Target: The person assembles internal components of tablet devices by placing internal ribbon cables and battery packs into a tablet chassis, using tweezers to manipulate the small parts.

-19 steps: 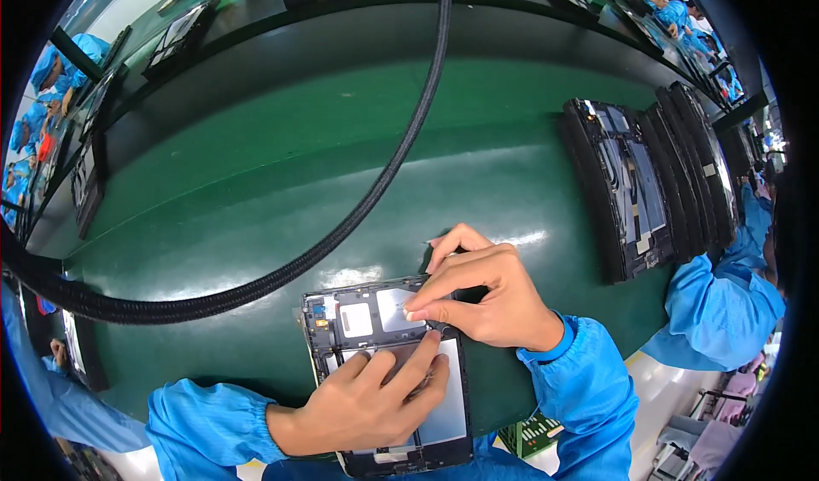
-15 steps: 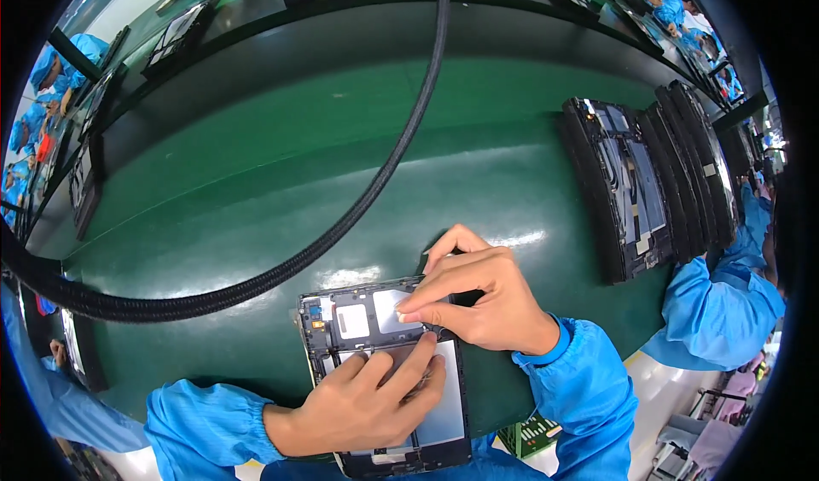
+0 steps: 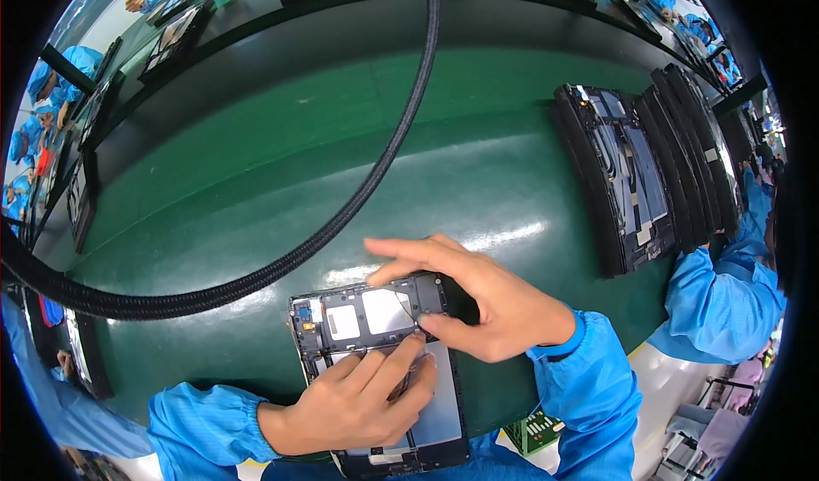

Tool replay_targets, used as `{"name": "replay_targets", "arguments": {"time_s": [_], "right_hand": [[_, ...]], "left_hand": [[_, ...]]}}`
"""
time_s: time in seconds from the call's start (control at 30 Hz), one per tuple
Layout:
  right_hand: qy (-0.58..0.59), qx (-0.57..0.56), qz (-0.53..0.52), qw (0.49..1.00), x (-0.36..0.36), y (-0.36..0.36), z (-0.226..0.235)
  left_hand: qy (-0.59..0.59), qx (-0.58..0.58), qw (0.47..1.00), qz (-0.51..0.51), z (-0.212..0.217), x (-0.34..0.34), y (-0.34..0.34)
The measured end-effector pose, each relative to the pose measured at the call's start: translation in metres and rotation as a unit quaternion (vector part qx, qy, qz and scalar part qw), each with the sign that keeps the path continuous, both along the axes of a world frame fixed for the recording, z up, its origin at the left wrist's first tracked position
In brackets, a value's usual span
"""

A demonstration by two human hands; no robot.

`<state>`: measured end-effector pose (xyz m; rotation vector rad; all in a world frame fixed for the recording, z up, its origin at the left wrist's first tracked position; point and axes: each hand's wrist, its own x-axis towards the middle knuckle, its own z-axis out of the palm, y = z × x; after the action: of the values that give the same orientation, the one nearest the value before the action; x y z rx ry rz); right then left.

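Note:
An opened tablet housing (image 3: 439,447) lies before me on the green bench, a black frame with pale rectangular patches and small parts near its far end. My left hand (image 3: 358,400) rests over its middle, fingers bent and drawn together with the fingertips near a seam across the frame. What those fingers hold, if anything, is hidden beneath them. Over the far right corner is my right hand (image 3: 486,297), thumb and forefinger spread wide apart. Its thumb tip touches or hovers just above the housing beside my left fingertips. A thin dark line crosses the white patch (image 3: 388,310) there.
A thick black braided hose (image 3: 341,229) arcs across the bench (image 3: 247,191). At the right stand stacked tablet housings (image 3: 627,182) beside a co-worker's blue sleeve (image 3: 717,314). More housings (image 3: 177,39) lie along a raised rail at the back. A green slotted tray (image 3: 536,432) shows below the bench edge.
My right hand has opened from a pinch over the pale patch, its forefinger stretching out leftward and its thumb shifting right. My left hand stays on the housing, nearly still.

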<state>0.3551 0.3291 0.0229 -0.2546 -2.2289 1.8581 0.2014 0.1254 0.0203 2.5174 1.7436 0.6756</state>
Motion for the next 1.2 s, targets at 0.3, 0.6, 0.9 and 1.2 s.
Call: {"name": "replay_targets", "arguments": {"time_s": [0.3, 0.6, 0.9, 1.2], "right_hand": [[-0.055, -0.042, 0.108, 0.992, 0.004, 0.008, 0.005], [-0.07, -0.023, 0.101, 0.992, 0.001, 0.006, 0.008], [-0.08, -0.024, 0.092, 0.992, 0.003, 0.002, 0.013], [-0.092, -0.006, 0.081, 0.992, -0.003, -0.007, 0.016]], "left_hand": [[0.001, -0.004, 1.0, -0.012, -0.004, -0.001, -0.001], [0.005, -0.001, 1.0, -0.028, -0.003, -0.006, -0.001], [0.001, 0.002, 1.0, -0.027, -0.001, -0.004, -0.003], [-0.003, 0.002, 1.0, -0.019, -0.005, -0.006, -0.005]]}}
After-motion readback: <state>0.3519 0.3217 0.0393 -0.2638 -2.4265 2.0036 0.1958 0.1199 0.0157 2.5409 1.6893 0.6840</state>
